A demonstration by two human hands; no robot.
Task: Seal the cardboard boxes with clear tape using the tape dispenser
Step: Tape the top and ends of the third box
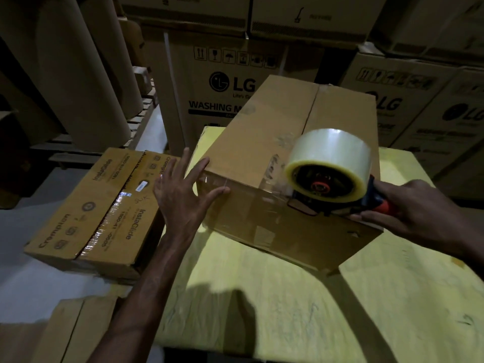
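Box first: a plain brown cardboard box [262, 121] sits on a yellow tabletop [288, 297], turned at an angle so one corner points toward the camera. Its top flaps are closed, and the seam between them runs from the far edge toward the near one.

Right at that near top edge is the black and red handheld tape dispenser [327, 203], loaded with a fat roll of clear tape [330, 153] and pressed against the cardboard. A shiny strip of tape lies along the edge from the dispenser over to the box's left corner.

The right hand [413, 208] has its fingers wrapped around the dispenser's red handle. The left hand [180, 189] is flat and spread wide, holding nothing. Its index fingertip is on the box's left corner and its thumb lies on the taped front face.

Off to the left, lower than the table, there's a printed brown Crompton carton [86, 218] with crinkly clear tape down its seam. I can't tell what it's resting on.

Behind everything is a stack of big LG washing machine cartons [209, 87], and big rolls of brown paper [65, 61] lean at top left. Pale grey floor [26, 284] shows bottom left.
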